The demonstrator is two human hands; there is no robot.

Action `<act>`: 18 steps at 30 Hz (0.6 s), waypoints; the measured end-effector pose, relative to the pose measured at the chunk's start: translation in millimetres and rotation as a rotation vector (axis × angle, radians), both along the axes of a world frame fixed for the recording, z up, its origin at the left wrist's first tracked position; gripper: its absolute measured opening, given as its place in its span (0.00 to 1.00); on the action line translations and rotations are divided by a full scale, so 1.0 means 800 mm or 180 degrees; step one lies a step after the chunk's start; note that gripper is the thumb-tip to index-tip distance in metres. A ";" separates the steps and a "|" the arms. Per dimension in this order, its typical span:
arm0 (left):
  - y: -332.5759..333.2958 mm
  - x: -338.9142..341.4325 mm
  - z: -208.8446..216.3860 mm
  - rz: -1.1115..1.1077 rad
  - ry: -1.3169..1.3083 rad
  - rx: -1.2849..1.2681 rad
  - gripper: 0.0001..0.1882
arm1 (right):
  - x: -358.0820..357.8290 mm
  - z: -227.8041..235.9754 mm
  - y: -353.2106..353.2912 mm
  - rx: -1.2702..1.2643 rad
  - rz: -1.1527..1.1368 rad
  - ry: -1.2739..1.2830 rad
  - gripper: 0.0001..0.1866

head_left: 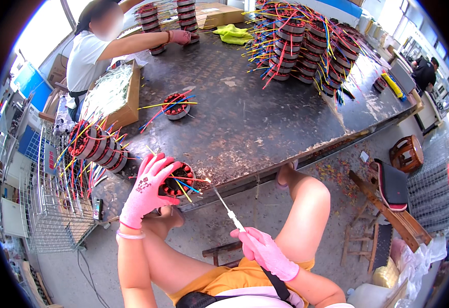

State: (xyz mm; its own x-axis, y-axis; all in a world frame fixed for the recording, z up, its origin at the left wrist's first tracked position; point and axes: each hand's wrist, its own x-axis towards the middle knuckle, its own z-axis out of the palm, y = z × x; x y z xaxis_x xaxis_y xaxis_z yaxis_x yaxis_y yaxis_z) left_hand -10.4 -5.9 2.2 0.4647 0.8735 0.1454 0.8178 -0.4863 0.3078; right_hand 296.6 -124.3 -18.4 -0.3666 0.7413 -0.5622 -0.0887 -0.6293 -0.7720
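My left hand (pixel 151 187), in a pink glove, grips a motor stator (pixel 172 187) at the near edge of the table, fingers over its rim. Red windings line the ring, and red, blue and yellow lead wires stick out to the right. My right hand (pixel 269 253), also gloved in pink, is closed round the white handle of a thin metal-shafted tool (pixel 234 218). The shaft points up and left towards the wire ends; whether its tip touches a wire I cannot tell.
Another stator (pixel 176 107) lies mid-table. A stator row (pixel 99 148) leans at the left, beside a wire cage (pixel 55 205) and a cardboard box (pixel 127 97). Tall stator stacks (pixel 288 46) stand at the far right. Across the table, a co-worker's gloved hand (pixel 180 37) touches another stack.
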 end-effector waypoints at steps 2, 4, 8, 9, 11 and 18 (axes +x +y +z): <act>-0.001 0.000 0.001 0.0008 0.0010 -0.0011 0.49 | -0.002 -0.003 -0.001 0.0010 0.0017 0.0001 0.17; -0.001 -0.001 -0.001 0.0007 -0.0005 -0.0008 0.49 | -0.001 -0.003 -0.001 0.0034 0.0020 -0.0017 0.17; -0.001 0.000 -0.002 0.0008 0.0013 0.0007 0.49 | 0.001 -0.007 -0.001 0.0017 0.0002 -0.0026 0.17; -0.001 -0.001 -0.001 0.0006 0.0036 0.0016 0.49 | 0.001 -0.009 -0.002 -0.0005 -0.0007 -0.0019 0.17; 0.000 -0.001 -0.001 -0.0002 0.0025 0.0020 0.49 | 0.000 -0.010 -0.002 0.0031 -0.0021 -0.0016 0.17; 0.000 -0.002 -0.002 0.0000 0.0008 0.0030 0.49 | -0.004 0.010 0.004 0.0164 0.0091 -0.0252 0.17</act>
State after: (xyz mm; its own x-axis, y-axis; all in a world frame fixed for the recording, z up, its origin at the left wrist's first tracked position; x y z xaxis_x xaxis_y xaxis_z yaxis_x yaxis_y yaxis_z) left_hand -11.6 -6.1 0.6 0.4651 0.8720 0.1525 0.8186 -0.4892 0.3010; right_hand 293.7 -121.4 -10.4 -0.3438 0.7599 -0.5517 -0.0086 -0.5901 -0.8073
